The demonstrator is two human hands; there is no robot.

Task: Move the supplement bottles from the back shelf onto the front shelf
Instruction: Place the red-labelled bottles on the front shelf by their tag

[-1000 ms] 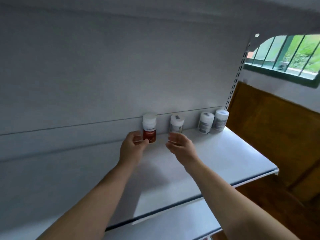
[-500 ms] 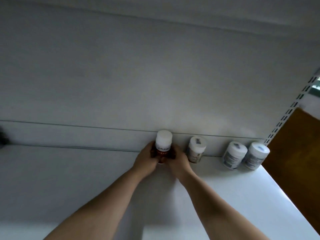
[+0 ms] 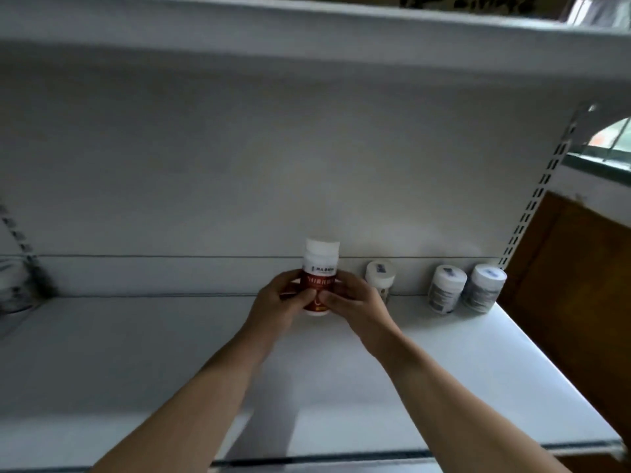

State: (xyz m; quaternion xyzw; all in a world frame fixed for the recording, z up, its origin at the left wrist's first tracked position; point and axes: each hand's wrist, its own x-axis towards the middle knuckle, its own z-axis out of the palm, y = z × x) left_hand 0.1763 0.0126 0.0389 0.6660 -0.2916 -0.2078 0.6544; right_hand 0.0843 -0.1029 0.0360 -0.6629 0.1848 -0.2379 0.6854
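upright, the red-labelled bottle [image 3: 320,278] is gripped between the curled fingers of the left hand [image 3: 280,303] and right hand [image 3: 355,303]; three white bottles [image 3: 448,288] are ranged beyond the right fingers.

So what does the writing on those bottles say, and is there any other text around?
Nothing is legible.
Red bottle, white band: dark print, blurred.
Red bottle, red band: pale characters, blurred.
Left white bottle, lid sticker: too small.
Middle white bottle, lid sticker and label: blurred.
Right white bottle, lid sticker and label: blurred.
Top shelf, dark marks above it: cut off, blurred.
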